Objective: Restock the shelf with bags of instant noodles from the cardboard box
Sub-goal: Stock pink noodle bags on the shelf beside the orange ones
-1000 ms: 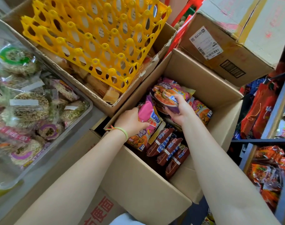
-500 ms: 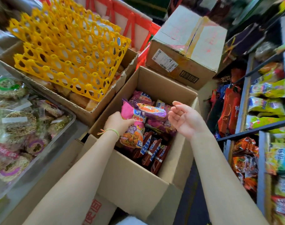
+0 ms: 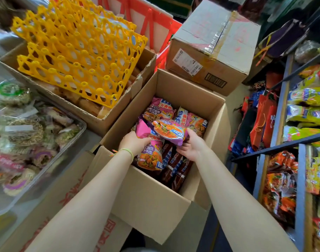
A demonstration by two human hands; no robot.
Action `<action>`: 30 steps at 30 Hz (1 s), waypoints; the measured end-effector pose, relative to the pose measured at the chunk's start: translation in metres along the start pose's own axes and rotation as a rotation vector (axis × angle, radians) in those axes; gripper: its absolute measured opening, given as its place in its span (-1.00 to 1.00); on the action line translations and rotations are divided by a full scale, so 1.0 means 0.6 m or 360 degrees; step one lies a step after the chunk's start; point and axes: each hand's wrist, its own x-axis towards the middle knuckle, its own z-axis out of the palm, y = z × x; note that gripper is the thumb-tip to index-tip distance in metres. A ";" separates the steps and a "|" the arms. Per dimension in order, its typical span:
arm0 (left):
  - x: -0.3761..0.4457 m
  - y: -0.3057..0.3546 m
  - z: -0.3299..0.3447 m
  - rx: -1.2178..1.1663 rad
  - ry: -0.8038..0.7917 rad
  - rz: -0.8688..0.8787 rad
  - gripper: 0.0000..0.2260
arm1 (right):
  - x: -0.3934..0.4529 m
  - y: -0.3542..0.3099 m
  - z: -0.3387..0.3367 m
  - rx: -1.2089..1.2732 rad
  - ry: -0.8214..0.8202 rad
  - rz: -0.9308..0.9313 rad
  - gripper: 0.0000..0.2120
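1. We see two noodle bags raised over the open cardboard box (image 3: 148,200), mid-scene.
2. Left hand (image 3: 135,143) grips the pink bag (image 3: 150,153), standing upright at the box's left wall.
3. Right hand (image 3: 192,147), palm up, fingers curled under the purple bag (image 3: 169,131), thumb on its right edge.
4. More bags lie packed below.
5. Shelf (image 3: 299,140) at right holds packets; yellow egg trays (image 3: 77,50) far left.

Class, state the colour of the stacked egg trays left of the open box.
Bright yellow egg trays, clearest in the head view.
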 end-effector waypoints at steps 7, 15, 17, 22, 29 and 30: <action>0.017 -0.019 0.004 -0.0058 -0.0072 -0.0045 -0.52 | 0.043 -0.017 0.043 -0.0036 0.0080 0.0194 -0.60; 0.005 0.006 -0.008 -0.0496 -0.0047 0.0010 -0.55 | -0.046 -0.059 0.018 0.0152 -0.0452 -0.0331 -0.61; -0.014 0.033 -0.017 -0.0682 -0.0026 0.0141 -0.57 | -0.094 -0.071 -0.011 0.0200 -0.0628 -0.0464 -0.58; -0.088 0.142 -0.029 -0.1067 -0.0324 0.0559 -0.78 | -0.206 -0.084 -0.079 0.0016 -0.0485 -0.0723 -0.52; -0.244 0.262 0.043 -0.1006 -0.0837 0.0770 -0.64 | -0.347 -0.067 -0.214 0.0031 0.0078 -0.1126 -0.62; -0.273 0.274 0.060 -0.1016 -0.0928 0.0780 -0.68 | -0.364 -0.059 -0.245 0.0042 0.0097 -0.1105 -0.44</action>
